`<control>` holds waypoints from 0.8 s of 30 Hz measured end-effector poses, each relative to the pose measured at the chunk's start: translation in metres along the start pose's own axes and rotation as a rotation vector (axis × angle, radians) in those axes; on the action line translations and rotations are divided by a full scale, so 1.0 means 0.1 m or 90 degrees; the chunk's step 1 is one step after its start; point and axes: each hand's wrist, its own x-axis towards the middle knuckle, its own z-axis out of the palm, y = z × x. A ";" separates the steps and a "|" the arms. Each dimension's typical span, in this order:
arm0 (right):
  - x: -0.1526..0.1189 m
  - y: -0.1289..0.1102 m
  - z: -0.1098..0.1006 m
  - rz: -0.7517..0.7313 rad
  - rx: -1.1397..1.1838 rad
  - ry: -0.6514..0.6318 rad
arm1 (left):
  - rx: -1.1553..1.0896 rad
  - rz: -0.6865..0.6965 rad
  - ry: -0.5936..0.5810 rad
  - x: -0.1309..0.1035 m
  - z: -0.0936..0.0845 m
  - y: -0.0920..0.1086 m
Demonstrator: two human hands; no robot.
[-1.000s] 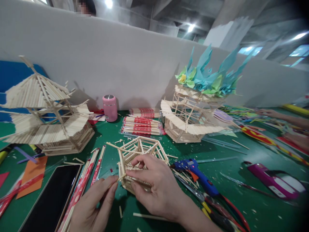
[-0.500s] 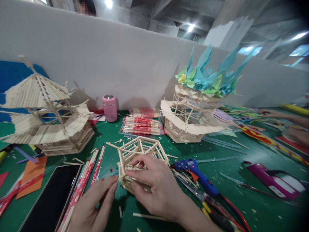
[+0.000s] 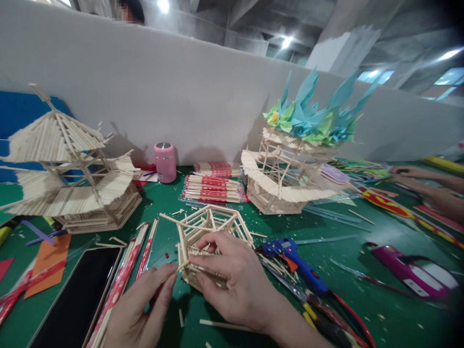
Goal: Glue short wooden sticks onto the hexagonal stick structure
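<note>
A many-sided frame of wooden sticks (image 3: 217, 220) stands on the green table before me, its near right part hidden behind my right hand. My left hand (image 3: 147, 302) is closed, pinching a thin wooden stick (image 3: 183, 266) between thumb and forefinger at the frame's near left corner. The stick's far end meets the frame there. My right hand (image 3: 234, 278) reaches over the near side; its fingers are bent around the frame's edge, with the fingertips by the stick. To the right of the frame lies a blue glue gun (image 3: 290, 253).
Stick pagodas stand at the left (image 3: 78, 188) and the right (image 3: 286, 179). Between them are a pink flask (image 3: 165, 163) and packs of sticks (image 3: 212, 188). A phone (image 3: 78, 295) lies left, pliers (image 3: 304, 302) and a purple tool (image 3: 406, 266) right. Another person's hands (image 3: 416, 179) are far right.
My hands, the stick and the frame look the same as before. At the far right, the other person's hands have shifted and now show closer together.
</note>
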 end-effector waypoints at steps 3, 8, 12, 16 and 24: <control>0.00 0.00 0.00 0.002 -0.002 -0.003 | -0.007 -0.006 -0.001 0.00 0.01 0.00; 0.01 -0.01 0.00 0.002 0.002 -0.004 | -0.013 -0.010 -0.011 0.00 0.02 0.00; 0.00 -0.01 0.00 0.003 0.004 -0.003 | -0.015 -0.021 -0.006 0.01 0.01 0.03; -0.01 0.02 0.01 -0.002 0.008 -0.002 | -0.017 -0.037 -0.001 0.01 0.02 0.03; -0.01 0.02 0.02 0.001 0.005 0.004 | -0.036 -0.097 0.014 -0.03 0.08 0.00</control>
